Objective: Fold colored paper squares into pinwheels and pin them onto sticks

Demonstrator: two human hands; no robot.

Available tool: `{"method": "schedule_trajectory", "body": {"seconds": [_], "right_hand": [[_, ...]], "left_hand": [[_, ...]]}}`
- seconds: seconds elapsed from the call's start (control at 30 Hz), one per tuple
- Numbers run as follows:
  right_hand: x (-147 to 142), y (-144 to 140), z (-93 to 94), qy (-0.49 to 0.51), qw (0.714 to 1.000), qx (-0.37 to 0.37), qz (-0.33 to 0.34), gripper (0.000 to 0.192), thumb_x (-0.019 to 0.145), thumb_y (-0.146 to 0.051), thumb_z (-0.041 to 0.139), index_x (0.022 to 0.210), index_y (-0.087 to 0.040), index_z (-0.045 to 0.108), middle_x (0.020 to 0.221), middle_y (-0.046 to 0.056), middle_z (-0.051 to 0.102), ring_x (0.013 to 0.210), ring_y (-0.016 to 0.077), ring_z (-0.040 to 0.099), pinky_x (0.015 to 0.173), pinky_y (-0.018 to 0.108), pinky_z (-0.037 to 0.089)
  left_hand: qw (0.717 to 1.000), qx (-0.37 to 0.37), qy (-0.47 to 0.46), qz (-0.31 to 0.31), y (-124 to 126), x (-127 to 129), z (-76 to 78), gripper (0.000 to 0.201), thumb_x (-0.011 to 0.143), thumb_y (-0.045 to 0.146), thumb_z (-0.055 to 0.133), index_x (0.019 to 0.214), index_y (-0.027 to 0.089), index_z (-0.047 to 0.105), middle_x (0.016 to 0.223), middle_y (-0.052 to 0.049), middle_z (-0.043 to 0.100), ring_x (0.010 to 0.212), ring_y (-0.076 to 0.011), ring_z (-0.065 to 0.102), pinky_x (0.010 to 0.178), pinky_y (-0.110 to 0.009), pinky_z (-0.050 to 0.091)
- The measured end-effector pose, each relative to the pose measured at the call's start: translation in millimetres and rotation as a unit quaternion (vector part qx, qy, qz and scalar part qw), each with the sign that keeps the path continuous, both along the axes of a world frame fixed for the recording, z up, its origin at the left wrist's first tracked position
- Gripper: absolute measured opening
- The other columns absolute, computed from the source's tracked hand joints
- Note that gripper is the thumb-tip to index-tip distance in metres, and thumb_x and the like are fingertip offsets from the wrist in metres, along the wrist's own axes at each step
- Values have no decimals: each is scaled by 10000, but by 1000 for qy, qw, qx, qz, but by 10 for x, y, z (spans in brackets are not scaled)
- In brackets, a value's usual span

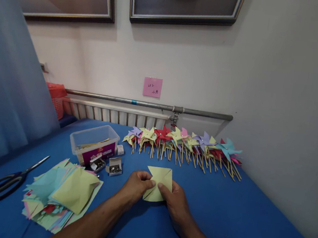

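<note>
A pale yellow paper square, with slits running in from its corners, is held up between both hands above the blue table. My left hand pinches its left side, thumb on the front face. From the right, my right hand grips the other side, its thumb also pressed on the front. The fingers behind the paper are mostly hidden. To the left lies a pile of coloured paper squares, a yellow one on top. Small open boxes of metal pins sit beyond my left hand.
Finished paper pinwheels on sticks lie in a row along the back of the blue table. A clear plastic box holds wooden sticks. Black-handled scissors rest at far left. A radiator and pipe run along the wall.
</note>
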State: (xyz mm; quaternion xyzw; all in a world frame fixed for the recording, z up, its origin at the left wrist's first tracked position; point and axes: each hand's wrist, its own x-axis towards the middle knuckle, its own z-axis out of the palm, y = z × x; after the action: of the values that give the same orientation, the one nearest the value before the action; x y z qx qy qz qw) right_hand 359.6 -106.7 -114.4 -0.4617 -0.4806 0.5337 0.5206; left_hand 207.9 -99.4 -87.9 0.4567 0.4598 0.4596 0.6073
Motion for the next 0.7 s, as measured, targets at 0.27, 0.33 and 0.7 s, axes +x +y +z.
{"method": "schedule_trajectory", "body": {"seconds": [0.27, 0.33, 0.7], "right_hand": [[-4, -44, 41, -12, 1000, 4, 3, 494, 696, -497, 737, 1053, -155, 718, 856, 86, 784, 838, 311, 726, 700, 380, 563], [4, -34, 21, -22, 1000, 7, 5, 498, 700, -491, 731, 1065, -152, 712, 870, 88, 784, 850, 313, 723, 698, 377, 562], [7, -6, -51, -20, 1000, 10, 15, 515, 702, -488, 739, 1087, -147, 704, 889, 94, 783, 833, 307, 721, 709, 381, 560]], "left_hand": [[1000, 13, -10, 14, -4, 40, -30, 297, 526, 344, 762, 580, 165, 532, 500, 33, 536, 449, -86, 432, 482, -231, 336], [1000, 15, -13, 18, -4, 43, -39, 300, 527, 343, 760, 572, 170, 520, 491, 37, 523, 442, -83, 423, 475, -229, 330], [999, 6, 0, 48, -5, 72, -64, 280, 528, 346, 742, 569, 173, 527, 474, 33, 526, 415, -83, 417, 443, -225, 320]]}}
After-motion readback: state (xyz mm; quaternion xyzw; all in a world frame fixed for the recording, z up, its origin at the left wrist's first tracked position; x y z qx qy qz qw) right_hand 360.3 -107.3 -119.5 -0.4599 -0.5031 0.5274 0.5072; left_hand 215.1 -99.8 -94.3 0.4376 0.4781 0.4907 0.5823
